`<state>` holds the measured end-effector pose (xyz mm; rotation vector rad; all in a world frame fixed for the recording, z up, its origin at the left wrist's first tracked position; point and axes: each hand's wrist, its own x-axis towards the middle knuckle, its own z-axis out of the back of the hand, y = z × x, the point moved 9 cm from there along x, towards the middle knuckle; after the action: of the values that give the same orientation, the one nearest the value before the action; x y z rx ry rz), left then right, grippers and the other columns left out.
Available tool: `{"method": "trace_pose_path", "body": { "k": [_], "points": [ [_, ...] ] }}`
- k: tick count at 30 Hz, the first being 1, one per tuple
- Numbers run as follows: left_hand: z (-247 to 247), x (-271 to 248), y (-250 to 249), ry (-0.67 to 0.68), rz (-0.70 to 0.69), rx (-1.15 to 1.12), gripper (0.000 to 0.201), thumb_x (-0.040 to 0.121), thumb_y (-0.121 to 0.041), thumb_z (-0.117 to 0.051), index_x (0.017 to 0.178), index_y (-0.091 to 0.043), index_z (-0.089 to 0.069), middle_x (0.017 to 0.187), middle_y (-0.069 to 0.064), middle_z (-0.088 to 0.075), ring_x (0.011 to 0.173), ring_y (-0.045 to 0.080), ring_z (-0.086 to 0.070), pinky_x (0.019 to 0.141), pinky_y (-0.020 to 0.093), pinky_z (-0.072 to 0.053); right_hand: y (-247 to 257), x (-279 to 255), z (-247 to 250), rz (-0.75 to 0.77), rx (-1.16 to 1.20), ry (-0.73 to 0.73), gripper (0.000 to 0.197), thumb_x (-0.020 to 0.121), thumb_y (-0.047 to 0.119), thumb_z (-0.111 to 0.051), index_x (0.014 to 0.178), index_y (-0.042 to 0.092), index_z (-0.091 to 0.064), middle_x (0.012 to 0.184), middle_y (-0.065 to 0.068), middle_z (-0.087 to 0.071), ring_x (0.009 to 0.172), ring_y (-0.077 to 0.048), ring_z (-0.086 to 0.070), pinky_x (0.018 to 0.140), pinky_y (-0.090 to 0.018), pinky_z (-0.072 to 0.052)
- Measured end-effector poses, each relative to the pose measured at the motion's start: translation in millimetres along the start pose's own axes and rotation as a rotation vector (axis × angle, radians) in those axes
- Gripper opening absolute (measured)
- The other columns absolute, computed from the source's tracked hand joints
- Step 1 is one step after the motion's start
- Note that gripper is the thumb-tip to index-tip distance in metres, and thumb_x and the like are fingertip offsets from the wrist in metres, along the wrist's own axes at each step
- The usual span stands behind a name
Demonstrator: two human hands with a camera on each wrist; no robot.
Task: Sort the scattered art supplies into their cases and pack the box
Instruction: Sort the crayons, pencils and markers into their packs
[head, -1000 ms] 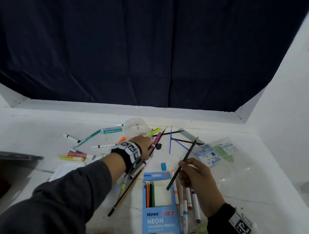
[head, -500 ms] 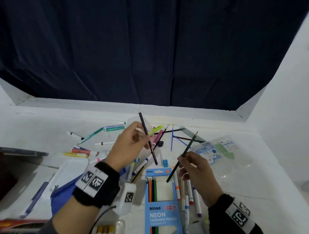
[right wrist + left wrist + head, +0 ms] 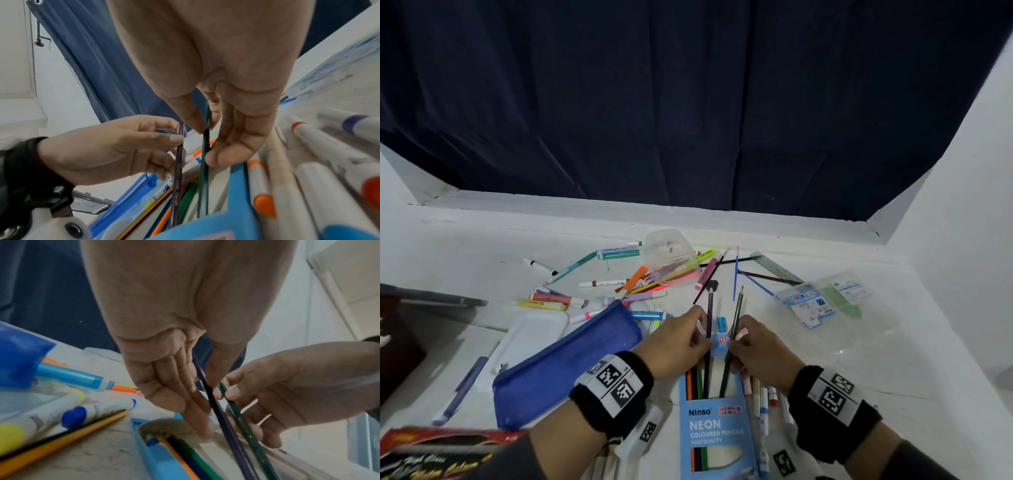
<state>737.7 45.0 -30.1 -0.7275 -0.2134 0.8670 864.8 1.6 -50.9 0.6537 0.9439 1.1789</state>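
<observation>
Left hand [image 3: 678,342] and right hand [image 3: 758,346] side by side, each in fingertip pinch grip, wrists banded.

Pencil box [image 3: 717,435] at 6 o'clock on the table [image 3: 465,260], open end toward 12. Left hand [image 3: 678,346] and right hand [image 3: 760,349] side by side over that end, each pinching one pencil. Left pencil [image 3: 709,329] and right pencil [image 3: 734,329] stand in the box, tips toward 12. Sharpener [image 3: 721,322] between the two pencils. Markers [image 3: 765,404] just right of the box, at 5. Pouch [image 3: 565,363] at 8, partly on a tray [image 3: 530,337]. Loose pens [image 3: 558,301] at 10. Tub [image 3: 671,257] at 12, tipped over more pens. Ruler [image 3: 774,269] at 1. Sleeve [image 3: 822,305] at 2.
</observation>
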Motion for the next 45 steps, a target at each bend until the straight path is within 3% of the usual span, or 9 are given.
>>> {"method": "trace_pose_path", "body": {
  "k": [5, 8, 14, 21, 27, 34, 38, 41, 45],
  "points": [
    [-4.2, -7.2, -2.7, 0.024, -0.038, 0.071, 0.020, 0.101, -0.036, -0.054, 0.108, -0.025, -0.038, 0.090, 0.007, -0.072, 0.077, 0.021, -0.068, 0.072, 0.045, -0.058, 6.8, 2.7, 2.0, 0.035, -0.033, -0.057, 0.007, 0.099, 0.017, -0.050, 0.096, 0.014, -0.044, 0.081, -0.016, -0.071, 0.059, -0.018, -0.062, 0.053, -0.029, -0.054],
    [-1.4, -7.5, -5.3, -0.008, -0.060, 0.163, 0.023, 0.100, -0.040, -0.054, 0.105, -0.024, -0.037, 0.089, 0.003, -0.070, 0.077, 0.019, -0.065, 0.071, 0.043, -0.056, 11.0, 4.1, 1.4, 0.058, -0.019, -0.078, 0.004, 0.097, 0.012, -0.049, 0.096, 0.011, -0.045, 0.083, -0.017, -0.070, 0.059, -0.019, -0.064, 0.053, -0.028, -0.054],
    [-1.9, 4.9, 15.3, 0.083, 0.100, 0.522, 0.045, 0.089, -0.058, -0.062, 0.102, -0.016, -0.054, 0.101, 0.004, -0.059, 0.092, 0.023, -0.057, 0.078, 0.036, -0.046, 11.2, 6.8, -7.4, 0.027, -0.016, -0.038, 0.010, 0.098, 0.009, -0.049, 0.099, 0.000, -0.044, 0.082, -0.018, -0.066, 0.062, -0.027, -0.068, 0.060, -0.038, -0.059],
    [-6.6, -9.0, -3.8, 0.045, -0.011, 0.758, 0.061, 0.081, -0.068, -0.063, 0.124, -0.026, -0.054, 0.118, 0.000, -0.055, 0.112, 0.024, -0.049, 0.094, 0.043, -0.035, 7.5, 14.0, -12.2, -0.035, -0.021, 0.004, 0.017, 0.098, 0.008, -0.052, 0.106, -0.006, -0.046, 0.079, -0.013, -0.060, 0.056, -0.020, -0.062, 0.051, -0.026, -0.055],
    [-16.7, -33.5, 2.0, 0.134, -0.045, 0.755, 0.055, 0.092, -0.059, -0.054, 0.135, -0.025, -0.052, 0.135, -0.005, -0.050, 0.124, 0.023, -0.046, 0.096, 0.045, -0.028, 1.5, 14.6, -17.4, -0.031, -0.053, 0.045, 0.019, 0.097, 0.010, -0.056, 0.110, -0.001, -0.046, 0.081, -0.025, -0.068, 0.045, -0.012, -0.061, 0.049, -0.023, -0.053],
    [-34.9, -68.4, 7.4, 0.237, -0.189, 0.752, 0.045, 0.102, -0.047, -0.041, 0.146, -0.042, -0.038, 0.164, 0.002, -0.022, 0.150, 0.023, -0.020, 0.103, 0.052, -0.016, 3.1, 16.3, -23.9, -0.015, -0.086, 0.071, 0.019, 0.094, 0.007, -0.060, 0.107, 0.006, -0.048, 0.073, -0.019, -0.071, 0.050, -0.018, -0.066, 0.057, -0.032, -0.060],
    [-28.9, -72.0, 4.6, 0.192, -0.173, 0.721, 0.059, 0.100, -0.049, -0.044, 0.153, -0.031, -0.027, 0.162, 0.001, -0.025, 0.145, 0.024, -0.029, 0.104, 0.048, -0.021, 5.6, 14.0, -28.1, -0.020, -0.088, 0.093, 0.025, 0.092, 0.006, -0.063, 0.111, 0.006, -0.046, 0.073, -0.018, -0.070, 0.049, -0.017, -0.066, 0.055, -0.032, -0.059],
    [-26.5, -66.1, 5.0, 0.168, -0.162, 0.727, 0.064, 0.097, -0.054, -0.046, 0.151, -0.022, -0.032, 0.154, 0.001, -0.036, 0.136, 0.026, -0.040, 0.102, 0.047, -0.024, 7.6, 12.1, -34.6, -0.028, -0.076, 0.115, 0.030, 0.092, 0.006, -0.065, 0.113, 0.007, -0.043, 0.074, -0.019, -0.070, 0.051, -0.020, -0.068, 0.059, -0.038, -0.061],
    [-28.8, -62.2, 17.1, 0.213, -0.113, 0.771, 0.082, 0.087, -0.069, -0.027, 0.147, -0.015, -0.040, 0.154, 0.002, -0.037, 0.136, 0.023, -0.042, 0.101, 0.047, -0.022, 10.8, 6.0, -43.0, -0.008, -0.153, 0.145, 0.045, 0.085, 0.007, -0.072, 0.118, 0.014, -0.041, 0.076, -0.015, -0.073, 0.062, -0.026, -0.072, 0.066, -0.041, -0.062]
  ]
}}
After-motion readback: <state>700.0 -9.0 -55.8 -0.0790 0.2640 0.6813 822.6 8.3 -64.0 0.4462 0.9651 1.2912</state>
